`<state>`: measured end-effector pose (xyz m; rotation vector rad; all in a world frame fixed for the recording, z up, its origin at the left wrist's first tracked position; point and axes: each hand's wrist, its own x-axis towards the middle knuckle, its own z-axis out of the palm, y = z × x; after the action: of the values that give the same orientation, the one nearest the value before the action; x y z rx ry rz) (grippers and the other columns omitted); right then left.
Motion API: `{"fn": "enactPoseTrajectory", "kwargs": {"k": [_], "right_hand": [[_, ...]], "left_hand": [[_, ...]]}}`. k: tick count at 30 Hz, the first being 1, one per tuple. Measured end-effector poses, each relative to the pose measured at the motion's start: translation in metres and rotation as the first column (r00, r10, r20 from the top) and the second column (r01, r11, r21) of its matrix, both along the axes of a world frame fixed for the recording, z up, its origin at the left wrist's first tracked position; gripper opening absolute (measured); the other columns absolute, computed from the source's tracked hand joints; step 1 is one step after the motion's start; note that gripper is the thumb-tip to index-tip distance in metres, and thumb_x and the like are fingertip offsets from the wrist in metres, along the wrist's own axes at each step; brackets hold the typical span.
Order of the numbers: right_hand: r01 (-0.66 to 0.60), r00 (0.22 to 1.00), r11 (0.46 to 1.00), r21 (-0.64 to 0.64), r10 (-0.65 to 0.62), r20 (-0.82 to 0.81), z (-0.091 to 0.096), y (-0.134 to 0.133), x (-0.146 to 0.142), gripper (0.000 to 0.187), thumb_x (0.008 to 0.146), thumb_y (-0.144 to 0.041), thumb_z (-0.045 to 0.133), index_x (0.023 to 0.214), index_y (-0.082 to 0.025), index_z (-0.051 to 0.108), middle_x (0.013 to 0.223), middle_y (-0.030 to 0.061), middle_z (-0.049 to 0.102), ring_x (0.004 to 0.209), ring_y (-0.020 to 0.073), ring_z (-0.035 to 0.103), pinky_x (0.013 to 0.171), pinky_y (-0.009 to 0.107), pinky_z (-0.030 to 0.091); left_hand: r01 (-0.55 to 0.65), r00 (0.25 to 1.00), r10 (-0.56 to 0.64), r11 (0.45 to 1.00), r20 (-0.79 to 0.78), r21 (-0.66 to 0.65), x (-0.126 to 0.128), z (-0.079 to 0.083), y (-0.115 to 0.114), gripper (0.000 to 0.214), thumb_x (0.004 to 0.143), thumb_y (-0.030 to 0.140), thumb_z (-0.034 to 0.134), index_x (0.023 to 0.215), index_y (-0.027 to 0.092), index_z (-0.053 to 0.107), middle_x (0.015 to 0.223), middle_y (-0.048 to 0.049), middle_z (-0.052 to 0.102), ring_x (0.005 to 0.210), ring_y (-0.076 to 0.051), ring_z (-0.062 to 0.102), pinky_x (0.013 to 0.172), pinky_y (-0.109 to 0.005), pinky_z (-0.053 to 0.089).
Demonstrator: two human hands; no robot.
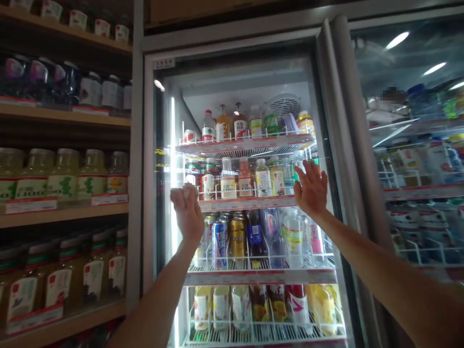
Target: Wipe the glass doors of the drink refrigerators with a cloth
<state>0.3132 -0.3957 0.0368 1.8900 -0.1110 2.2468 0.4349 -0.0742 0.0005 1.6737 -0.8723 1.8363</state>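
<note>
My left hand [187,212] is curled into a fist at the glass door of a drinks cooler [232,48], and nothing shows in it. My right hand [311,188] is spread flat with its fingers apart, also at the glass, farther right. I cannot tell whether either hand touches the pane. Behind the glass, wire-fronted shelves [246,145] hold plastic bottles of juice and tea [227,178]. A blue can [220,244] and a gold can [238,238] stand just below my left hand. My forearms partly hide the lower shelves.
Wooden shelves [65,212] of bottled drinks and jars fill the left side, beyond a grey metal post [136,145]. A second glass cooler door [409,145] stands to the right, stocked with more drinks and showing reflected ceiling lights.
</note>
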Motion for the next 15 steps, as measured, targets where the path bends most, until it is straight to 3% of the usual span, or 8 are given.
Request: {"fn": "enactPoseTrajectory", "kwargs": {"k": [2,5,7,9,12,13,15], "right_hand": [[0.005,1.0,1.0,0.0,-0.005,-0.004,0.0,0.0,0.0,0.046,0.088,-0.03,0.038,0.134,-0.024,0.045,0.144,0.007,0.042,0.136,0.0254,0.032,0.109,0.05,0.023],[0.014,0.999,1.0,-0.007,-0.014,-0.033,-0.001,-0.003,-0.004,0.047,0.089,-0.031,0.037,0.135,-0.022,0.044,0.145,0.0087,0.04,0.136,0.0263,0.03,0.109,0.05,0.023],[0.019,0.997,0.999,-0.039,-0.022,-0.079,-0.003,-0.004,-0.007,0.048,0.09,-0.032,0.037,0.137,-0.021,0.04,0.147,0.0089,0.037,0.138,0.0264,0.027,0.109,0.05,0.023],[0.023,0.993,0.998,-0.059,-0.03,-0.115,-0.007,-0.003,-0.01,0.051,0.09,-0.034,0.036,0.14,-0.022,0.036,0.149,0.0085,0.033,0.139,0.0263,0.024,0.11,0.051,0.021],[0.029,0.995,1.0,-0.01,-0.03,-0.099,-0.013,0.002,-0.009,0.053,0.091,-0.034,0.035,0.142,-0.023,0.031,0.151,0.0087,0.03,0.14,0.0265,0.022,0.111,0.051,0.019],[0.03,0.996,0.999,0.012,-0.029,-0.087,-0.015,0.004,-0.008,0.053,0.091,-0.034,0.035,0.142,-0.023,0.031,0.151,0.0088,0.029,0.14,0.0266,0.023,0.111,0.051,0.019],[0.029,0.997,0.999,0.031,-0.026,-0.076,-0.017,0.006,-0.006,0.052,0.091,-0.034,0.035,0.142,-0.023,0.032,0.151,0.0085,0.03,0.14,0.0265,0.024,0.111,0.051,0.019]], "left_hand": [[0.004,0.993,-0.016,0.995,0.114,0.105,-0.008,-0.01,-0.015,0.062,0.091,0.012,0.034,0.146,0.032,0.012,0.156,-0.0038,0.011,0.142,-0.025,0.001,0.116,-0.056,0.017],[-0.015,0.973,-0.07,0.931,0.219,0.365,-0.016,-0.025,-0.026,0.059,0.088,0.014,0.044,0.141,0.037,0.029,0.146,0.0018,0.038,0.139,-0.02,0.023,0.112,-0.04,0.036],[-0.018,0.973,-0.054,0.952,0.224,0.305,-0.015,-0.028,-0.016,0.06,0.088,0.013,0.044,0.14,0.038,0.029,0.145,0.0022,0.04,0.139,-0.019,0.025,0.112,-0.039,0.035],[-0.006,0.98,-0.009,0.997,0.198,0.072,-0.011,-0.027,0.0,0.062,0.09,0.011,0.038,0.144,0.034,0.02,0.152,-0.0021,0.025,0.141,-0.021,0.015,0.115,-0.047,0.026],[-0.015,0.986,0.037,0.991,0.166,-0.134,-0.01,-0.028,0.008,0.063,0.091,0.011,0.033,0.146,0.031,0.01,0.156,-0.0053,0.003,0.142,-0.026,0.0,0.114,-0.059,0.014],[-0.026,0.985,0.042,0.994,0.165,-0.102,-0.011,-0.031,0.004,0.063,0.09,0.011,0.034,0.146,0.033,0.012,0.156,-0.0038,0.005,0.142,-0.026,0.002,0.115,-0.058,0.016],[-0.056,0.98,0.028,0.988,0.195,0.143,-0.013,-0.037,-0.005,0.064,0.089,0.012,0.039,0.144,0.035,0.018,0.154,-0.0008,0.019,0.142,-0.025,0.011,0.114,-0.051,0.027]]}}
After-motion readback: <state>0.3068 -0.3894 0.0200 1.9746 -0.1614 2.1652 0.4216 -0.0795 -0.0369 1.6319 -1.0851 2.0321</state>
